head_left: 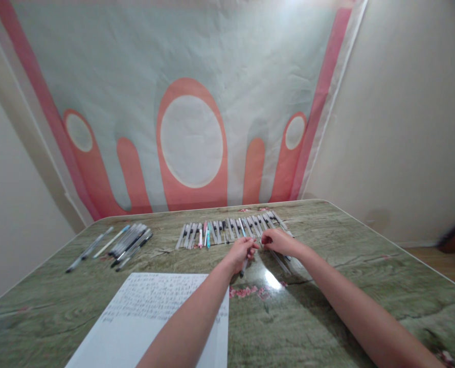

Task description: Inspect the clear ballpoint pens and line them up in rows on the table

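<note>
My left hand (243,253) is closed round a pen (244,267), whose dark end points down toward the table's near side. Just to its right, my right hand (280,242) has its fingers curled together, and whatever they may hold is hidden. Beneath the right hand, slim clear pens (280,263) lie slanted on the table. Behind both hands runs a long row of pens (217,232), mostly clear with dark parts, with a few pink and blue ones among them. The hands cover part of the row's near edge.
A loose pile of pens (131,243) lies on the left of the table (346,266), with longer single pens (89,250) beside it. A handwritten sheet of paper (143,322) lies in front, partly under my left forearm. A wall with a printed hanging (243,102) stands behind.
</note>
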Action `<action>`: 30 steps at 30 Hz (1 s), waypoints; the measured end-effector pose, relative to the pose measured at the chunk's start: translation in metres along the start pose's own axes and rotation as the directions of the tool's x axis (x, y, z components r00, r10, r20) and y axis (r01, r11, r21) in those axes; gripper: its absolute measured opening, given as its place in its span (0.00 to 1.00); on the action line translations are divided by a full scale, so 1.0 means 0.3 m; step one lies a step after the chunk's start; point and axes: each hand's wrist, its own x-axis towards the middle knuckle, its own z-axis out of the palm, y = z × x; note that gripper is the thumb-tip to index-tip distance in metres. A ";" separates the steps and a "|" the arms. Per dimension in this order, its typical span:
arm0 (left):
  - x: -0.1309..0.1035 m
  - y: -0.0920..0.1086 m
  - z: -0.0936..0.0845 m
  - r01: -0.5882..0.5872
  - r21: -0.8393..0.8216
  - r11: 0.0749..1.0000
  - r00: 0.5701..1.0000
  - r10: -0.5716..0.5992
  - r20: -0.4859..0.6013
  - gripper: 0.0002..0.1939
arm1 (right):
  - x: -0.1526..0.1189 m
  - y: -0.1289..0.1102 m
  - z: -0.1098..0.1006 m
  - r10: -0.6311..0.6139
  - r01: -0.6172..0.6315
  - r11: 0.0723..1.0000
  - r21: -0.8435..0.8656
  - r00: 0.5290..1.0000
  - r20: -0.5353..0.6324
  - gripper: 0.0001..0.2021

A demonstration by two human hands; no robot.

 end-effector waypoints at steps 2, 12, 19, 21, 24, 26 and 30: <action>-0.001 0.003 0.000 0.008 -0.024 1.000 1.000 -0.008 -0.009 0.06 | -0.001 -0.001 -0.005 -0.005 0.005 1.000 0.001 1.000 -0.013 0.07; 0.002 0.005 -0.005 0.025 -0.145 0.989 0.999 -0.027 -0.018 0.06 | 0.001 0.001 0.007 0.000 0.000 1.000 0.022 1.000 0.001 0.08; 0.000 0.022 0.002 -0.067 -0.289 0.955 0.997 0.057 -0.043 0.05 | -0.003 -0.023 -0.021 -0.006 0.011 0.997 0.074 0.998 -0.066 0.07; -0.002 0.039 0.005 -0.181 -0.368 0.912 0.983 0.152 -0.105 0.05 | -0.008 -0.050 -0.029 -0.002 0.006 0.986 0.168 1.000 -0.021 0.11; 0.002 0.060 -0.001 -0.348 -0.432 0.832 0.934 0.269 -0.234 0.05 | -0.021 -0.097 -0.037 -0.044 -0.040 0.925 0.377 0.977 0.210 0.19; 0.008 0.064 -0.011 -0.414 -0.441 0.796 0.905 0.308 -0.294 0.05 | -0.031 -0.121 -0.039 -0.082 -0.085 0.883 0.462 0.941 0.329 0.20; 0.023 0.055 -0.029 -0.475 -0.444 0.759 0.875 0.354 -0.330 0.06 | -0.042 -0.139 -0.034 -0.085 -0.090 0.872 0.481 0.940 0.330 0.17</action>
